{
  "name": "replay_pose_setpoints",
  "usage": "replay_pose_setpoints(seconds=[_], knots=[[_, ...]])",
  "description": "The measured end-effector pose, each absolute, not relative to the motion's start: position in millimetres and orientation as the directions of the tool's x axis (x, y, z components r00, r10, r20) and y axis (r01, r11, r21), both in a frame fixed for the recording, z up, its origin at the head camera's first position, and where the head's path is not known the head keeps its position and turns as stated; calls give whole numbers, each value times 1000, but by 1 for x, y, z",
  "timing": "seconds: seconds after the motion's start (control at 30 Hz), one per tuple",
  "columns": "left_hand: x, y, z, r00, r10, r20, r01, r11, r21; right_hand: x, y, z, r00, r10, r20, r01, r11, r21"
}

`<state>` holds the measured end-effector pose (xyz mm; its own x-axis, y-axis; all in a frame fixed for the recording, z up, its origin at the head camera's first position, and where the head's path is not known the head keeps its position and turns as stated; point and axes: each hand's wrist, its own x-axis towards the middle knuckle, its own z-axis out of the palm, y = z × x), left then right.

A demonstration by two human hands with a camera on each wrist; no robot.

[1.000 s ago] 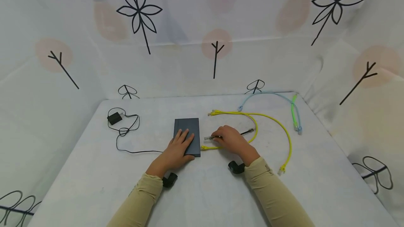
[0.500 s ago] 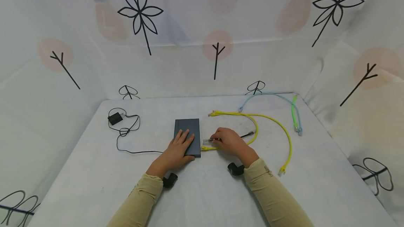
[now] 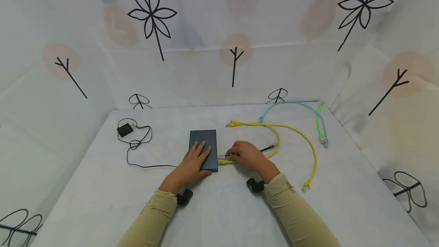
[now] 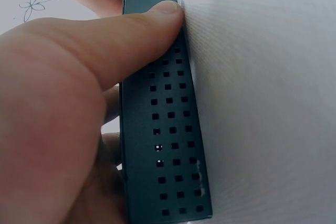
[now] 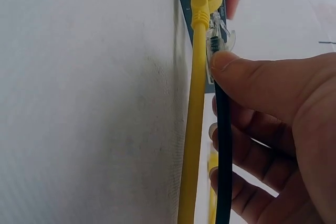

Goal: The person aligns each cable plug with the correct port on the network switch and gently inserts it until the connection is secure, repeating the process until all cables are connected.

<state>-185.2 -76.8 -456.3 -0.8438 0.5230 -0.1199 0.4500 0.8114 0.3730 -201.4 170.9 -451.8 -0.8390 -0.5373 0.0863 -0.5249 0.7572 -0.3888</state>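
Note:
A dark blue-grey network switch (image 3: 203,134) lies on the white table. My left hand (image 3: 193,163) rests on top of it with straight, spread fingers; in the left wrist view the thumb (image 4: 142,35) presses its side with the square vent holes (image 4: 170,129). Just right of the switch, my right hand (image 3: 248,155) pinches a black network cable (image 5: 223,145) behind its clear plug (image 5: 218,32). A yellow network cable (image 5: 194,93) sits in a port of the switch. The clear plug is at the port face beside it; whether it enters a port cannot be told.
A black power adapter (image 3: 125,129) with a looped cord lies at the left; the cord runs under the left hand. Another yellow cable (image 3: 313,151) curves on the right. Light blue (image 3: 298,102) and green (image 3: 319,125) cables lie at the back right.
My right hand has moved slightly left and nearer, bringing the black cable's plug closer to the switch. The left hand has stayed on the switch.

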Motion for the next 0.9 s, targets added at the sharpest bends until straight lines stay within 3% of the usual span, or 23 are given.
replay_pose_setpoints(seconds=[0.9], knots=[[-183, -76, -454, -844, 521, -126, 443, 811, 383, -200, 166, -458, -832, -546, 97, -532, 738, -416]])
